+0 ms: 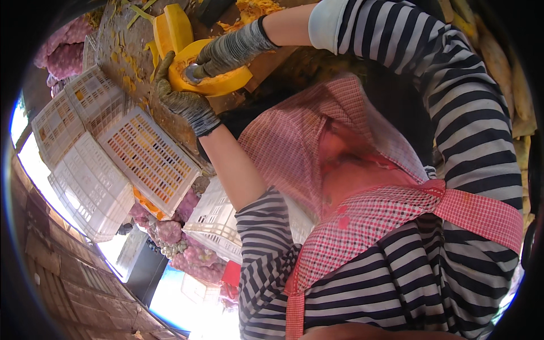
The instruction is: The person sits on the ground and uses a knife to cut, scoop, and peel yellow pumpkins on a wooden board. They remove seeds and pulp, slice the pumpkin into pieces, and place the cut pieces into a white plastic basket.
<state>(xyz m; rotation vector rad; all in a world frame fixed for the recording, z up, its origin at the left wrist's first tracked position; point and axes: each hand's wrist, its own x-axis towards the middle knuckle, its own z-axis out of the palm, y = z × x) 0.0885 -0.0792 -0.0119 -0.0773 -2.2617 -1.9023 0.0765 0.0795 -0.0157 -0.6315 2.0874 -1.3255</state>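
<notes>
My left hand (182, 95), in a grey knit glove, grips the rim and side of a cut squash half (227, 85) with yellow-orange flesh. Above it, my right hand (231, 49), also gloved, reaches into the hollow of that half. A round metal scraping tool (192, 74), perhaps a spoon, shows under its fingers against the stringy pulp; its handle is hidden. Another cut squash piece (172, 29) stands on the stained work surface (123, 55), just beyond my left fingertips.
Orange pulp (250, 12) lies beyond my right wrist. White plastic crates (148, 157) stand to the left, one with orange pieces showing through it. Pink mesh sacks (170, 231) are near the crates. Long pale squashes (493, 59) lie at the far right. A checked apron (289, 140) hangs before me.
</notes>
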